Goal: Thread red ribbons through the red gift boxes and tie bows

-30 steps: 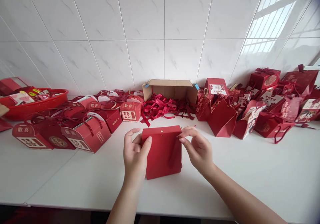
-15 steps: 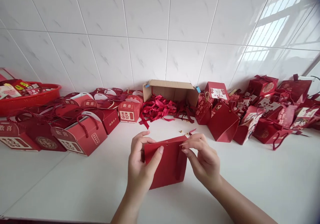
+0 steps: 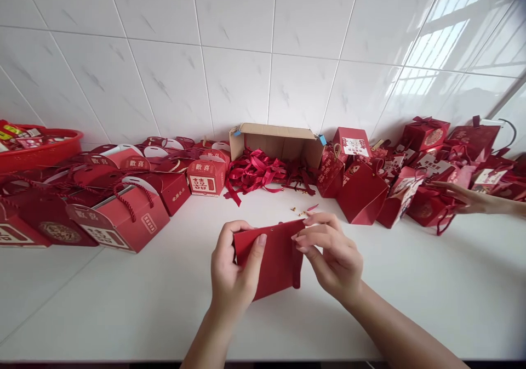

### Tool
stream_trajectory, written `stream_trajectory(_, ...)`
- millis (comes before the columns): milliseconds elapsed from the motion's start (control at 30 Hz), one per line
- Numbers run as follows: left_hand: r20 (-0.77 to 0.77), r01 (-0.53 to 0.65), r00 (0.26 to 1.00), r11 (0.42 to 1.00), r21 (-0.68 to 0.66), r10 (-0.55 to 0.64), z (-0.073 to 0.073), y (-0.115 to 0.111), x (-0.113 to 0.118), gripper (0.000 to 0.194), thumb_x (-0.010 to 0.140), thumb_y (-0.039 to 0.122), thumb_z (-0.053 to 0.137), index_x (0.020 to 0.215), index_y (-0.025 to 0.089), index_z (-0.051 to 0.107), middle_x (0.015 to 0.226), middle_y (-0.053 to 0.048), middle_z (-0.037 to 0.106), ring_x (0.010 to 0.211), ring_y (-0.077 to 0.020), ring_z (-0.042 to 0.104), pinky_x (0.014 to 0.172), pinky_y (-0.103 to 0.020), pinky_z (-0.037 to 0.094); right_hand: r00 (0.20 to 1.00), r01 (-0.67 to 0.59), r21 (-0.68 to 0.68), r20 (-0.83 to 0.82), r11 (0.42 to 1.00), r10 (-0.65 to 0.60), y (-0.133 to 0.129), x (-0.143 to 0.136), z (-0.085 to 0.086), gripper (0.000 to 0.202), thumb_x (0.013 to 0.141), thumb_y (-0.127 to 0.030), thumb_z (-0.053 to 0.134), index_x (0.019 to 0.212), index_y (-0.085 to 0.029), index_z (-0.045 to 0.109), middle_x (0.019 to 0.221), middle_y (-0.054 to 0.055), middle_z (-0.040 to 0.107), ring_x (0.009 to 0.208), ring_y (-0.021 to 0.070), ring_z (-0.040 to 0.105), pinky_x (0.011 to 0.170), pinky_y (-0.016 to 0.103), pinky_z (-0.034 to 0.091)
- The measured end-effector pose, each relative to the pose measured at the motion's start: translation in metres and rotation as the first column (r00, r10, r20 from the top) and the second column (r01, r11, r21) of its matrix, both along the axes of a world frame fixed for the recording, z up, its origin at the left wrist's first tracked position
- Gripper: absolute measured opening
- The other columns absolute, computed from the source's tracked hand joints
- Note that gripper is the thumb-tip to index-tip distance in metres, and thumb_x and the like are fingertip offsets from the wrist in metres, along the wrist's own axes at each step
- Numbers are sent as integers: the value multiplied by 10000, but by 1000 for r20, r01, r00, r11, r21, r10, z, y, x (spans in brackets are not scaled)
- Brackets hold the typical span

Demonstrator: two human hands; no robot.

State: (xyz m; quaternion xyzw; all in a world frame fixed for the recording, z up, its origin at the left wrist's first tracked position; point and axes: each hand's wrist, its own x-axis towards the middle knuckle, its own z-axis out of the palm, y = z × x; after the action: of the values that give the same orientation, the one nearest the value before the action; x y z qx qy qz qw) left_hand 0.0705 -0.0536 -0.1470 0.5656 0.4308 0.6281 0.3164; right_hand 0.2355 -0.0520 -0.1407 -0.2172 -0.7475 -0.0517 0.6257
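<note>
A dark red folded card box is held upright over the white table. My left hand grips its left side, thumb on the near face close to the top edge and fingers behind. At the top right corner, my right hand pinches a dark red ribbon that hangs down the box's right side. Small holes show near the box's top edge. Just beyond lie small gold fasteners and a scrap of ribbon.
Red gift boxes stand at left, near a red basket. An open carton with red ribbons lies at the back. At right, another person's hand touches more boxes.
Another person's hand has come in from the right onto the boxes there. The ribbon's lower end now sticks out past the box's right edge. The view has shifted slightly.
</note>
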Motion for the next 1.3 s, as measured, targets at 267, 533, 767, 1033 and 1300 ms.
stream_trajectory(267, -152, -17, 987, 978, 209, 49, -7, 4, -2, 131, 827, 258, 628, 937, 218, 570, 740, 22, 627, 579, -105, 587, 519, -193, 490, 969, 222, 78, 88, 972, -229, -2, -3, -6, 164, 829, -94, 602, 819, -244, 668, 1076, 70, 556, 1066, 239, 483, 932, 465, 436)
stream_trajectory(533, -192, 77, 981, 937, 341, -11, -4, -4, 5, 143, 845, 142, 591, 957, 219, 548, 795, 27, 632, 683, -87, 604, 609, -163, 490, 988, 106, -87, 118, 991, -95, -4, -2, -4, 119, 857, -116, 577, 869, -214, 644, 1180, 92, 536, 1143, 241, 501, 1036, 485, 354)
stream_trajectory(767, -199, 153, 977, 889, 431, -71, -8, -7, 7, 212, 840, 80, 556, 1012, 205, 553, 888, -21, 636, 784, -125, 617, 674, -220, 507, 990, 109, -80, 101, 991, -100, -6, 0, 1, 91, 880, -174, 567, 868, -221, 644, 1074, 86, 602, 1075, 237, 539, 977, 470, 414)
stream_trajectory(1033, -192, 142, 979, 901, 410, -66, -9, -10, 6, 215, 842, 86, 552, 1014, 215, 549, 899, -26, 646, 790, -143, 627, 680, -246, 507, 993, 83, -83, 85, 993, -76, -6, 0, 1, 98, 873, -176, 570, 868, -235, 649, 1009, 80, 613, 1019, 243, 558, 942, 487, 436)
stream_trajectory(1300, -229, 274, 955, 858, 434, -189, -12, -9, 3, 259, 828, 46, 537, 1039, 195, 527, 882, -51, 612, 811, -155, 600, 705, -289, 514, 1000, 3, -75, 4, 997, -3, -3, 0, -4, 138, 834, -109, 596, 909, -225, 592, 968, 69, 594, 1006, 240, 578, 894, 480, 485)
